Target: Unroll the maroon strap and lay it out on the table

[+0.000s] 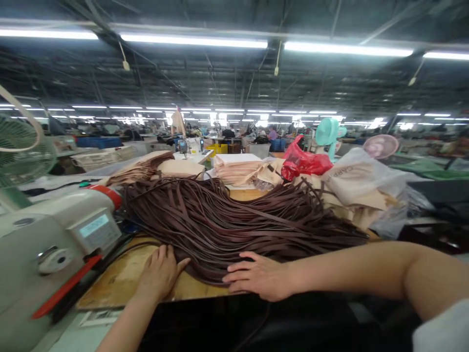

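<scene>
A large heap of long dark brown straps (234, 220) lies sideways across a wooden board (117, 274), its near edge bowing toward me. My left hand (160, 271) rests on the board at the heap's near left edge, thumb out to the right and fingers spread, touching the straps at most lightly. Against the front edge of the heap lies my right hand (260, 276), its fingers apart and laid over the lowest straps. Neither hand is closed round a strap. One thin strand hangs below the board's front edge.
On the left stands a sewing machine (54, 244) with a lit display and a red lever. Behind the straps are stacked pale pieces (238, 168), a red plastic bag (304, 159) and a clear plastic bag (361, 176). Fans stand left and right.
</scene>
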`<act>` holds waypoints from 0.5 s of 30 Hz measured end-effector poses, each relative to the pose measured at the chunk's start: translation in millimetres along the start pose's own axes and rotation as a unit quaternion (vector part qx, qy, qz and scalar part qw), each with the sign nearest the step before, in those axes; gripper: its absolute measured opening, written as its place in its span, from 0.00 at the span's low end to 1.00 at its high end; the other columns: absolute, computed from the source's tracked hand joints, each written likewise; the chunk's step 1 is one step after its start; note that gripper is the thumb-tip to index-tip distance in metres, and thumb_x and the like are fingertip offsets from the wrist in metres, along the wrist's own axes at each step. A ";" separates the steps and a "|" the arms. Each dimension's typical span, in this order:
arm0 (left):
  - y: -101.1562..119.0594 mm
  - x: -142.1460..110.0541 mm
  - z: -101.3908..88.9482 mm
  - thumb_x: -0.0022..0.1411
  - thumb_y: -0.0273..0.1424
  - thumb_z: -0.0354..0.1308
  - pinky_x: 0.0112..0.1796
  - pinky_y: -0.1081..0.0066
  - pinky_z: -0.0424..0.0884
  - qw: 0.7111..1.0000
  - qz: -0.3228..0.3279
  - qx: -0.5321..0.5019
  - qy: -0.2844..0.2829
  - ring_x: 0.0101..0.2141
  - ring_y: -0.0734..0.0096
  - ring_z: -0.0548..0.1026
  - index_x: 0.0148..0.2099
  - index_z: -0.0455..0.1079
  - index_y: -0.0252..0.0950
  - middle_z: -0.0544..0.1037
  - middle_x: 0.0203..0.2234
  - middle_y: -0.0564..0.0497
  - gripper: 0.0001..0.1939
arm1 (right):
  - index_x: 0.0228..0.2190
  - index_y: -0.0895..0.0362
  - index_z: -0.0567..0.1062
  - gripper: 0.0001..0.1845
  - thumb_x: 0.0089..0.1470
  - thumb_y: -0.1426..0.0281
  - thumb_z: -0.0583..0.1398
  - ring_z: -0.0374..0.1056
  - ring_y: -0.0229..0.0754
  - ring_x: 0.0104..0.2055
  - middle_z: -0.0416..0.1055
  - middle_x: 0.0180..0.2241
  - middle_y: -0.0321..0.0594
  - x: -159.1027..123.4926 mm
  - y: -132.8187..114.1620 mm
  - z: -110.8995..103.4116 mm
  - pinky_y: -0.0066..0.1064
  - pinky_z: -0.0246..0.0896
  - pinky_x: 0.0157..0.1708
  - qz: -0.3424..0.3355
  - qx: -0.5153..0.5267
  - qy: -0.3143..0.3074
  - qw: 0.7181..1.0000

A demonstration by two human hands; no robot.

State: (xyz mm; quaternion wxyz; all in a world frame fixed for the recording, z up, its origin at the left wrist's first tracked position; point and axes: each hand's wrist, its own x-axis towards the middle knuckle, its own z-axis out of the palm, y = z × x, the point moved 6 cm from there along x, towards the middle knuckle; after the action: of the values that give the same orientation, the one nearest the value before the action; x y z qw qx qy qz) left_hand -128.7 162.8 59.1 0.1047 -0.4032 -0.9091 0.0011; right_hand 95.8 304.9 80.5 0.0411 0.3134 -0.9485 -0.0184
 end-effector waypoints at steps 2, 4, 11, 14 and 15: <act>-0.3 1.7 -4.1 0.62 0.39 0.42 0.50 0.56 0.58 1.000 -0.012 0.004 0.005 0.51 0.48 0.64 0.55 0.65 0.27 0.68 0.50 0.34 0.27 | 0.58 0.50 0.59 0.30 0.54 0.78 0.54 0.43 0.36 0.66 0.55 0.62 0.35 -32.0 10.8 -5.9 0.44 0.31 0.64 0.003 -0.014 0.015 1.000; 0.8 3.1 -7.2 0.63 0.41 0.41 0.50 0.57 0.58 1.000 -0.014 0.018 -0.001 0.50 0.49 0.64 0.55 0.64 0.26 0.68 0.49 0.34 0.28 | 0.58 0.47 0.59 0.28 0.58 0.78 0.52 0.44 0.34 0.65 0.55 0.62 0.33 -56.2 29.9 -11.9 0.42 0.33 0.64 -0.024 -0.028 0.009 0.999; 10.1 8.5 -16.1 0.65 0.39 0.37 0.45 0.59 0.60 0.996 -0.067 0.065 0.006 0.46 0.47 0.66 0.53 0.66 0.21 0.70 0.45 0.32 0.29 | 0.57 0.42 0.62 0.28 0.60 0.79 0.51 0.43 0.34 0.66 0.56 0.61 0.29 -80.8 107.7 -15.7 0.44 0.30 0.64 -0.020 -0.048 -0.098 0.994; 11.5 11.3 -11.9 0.64 0.40 0.38 0.44 0.58 0.60 0.996 -0.071 0.052 0.019 0.45 0.46 0.66 0.52 0.67 0.22 0.71 0.42 0.33 0.29 | 0.56 0.46 0.64 0.25 0.60 0.77 0.51 0.41 0.38 0.66 0.55 0.62 0.33 -87.1 88.3 -4.0 0.49 0.29 0.63 0.074 -0.065 -0.041 0.994; 10.8 12.5 -9.7 0.64 0.41 0.38 0.43 0.57 0.61 0.996 -0.070 0.045 0.022 0.44 0.45 0.66 0.52 0.68 0.22 0.72 0.41 0.32 0.29 | 0.57 0.48 0.63 0.23 0.61 0.74 0.51 0.39 0.40 0.67 0.54 0.62 0.36 -92.3 78.4 0.7 0.51 0.28 0.63 0.108 -0.069 -0.012 0.992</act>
State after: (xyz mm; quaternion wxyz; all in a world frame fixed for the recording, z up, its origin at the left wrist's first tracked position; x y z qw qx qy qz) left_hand -127.1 178.4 70.0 0.1420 -0.3337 -0.9316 0.0256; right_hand 123.2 422.8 78.5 0.0534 0.2058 -0.9736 -0.0833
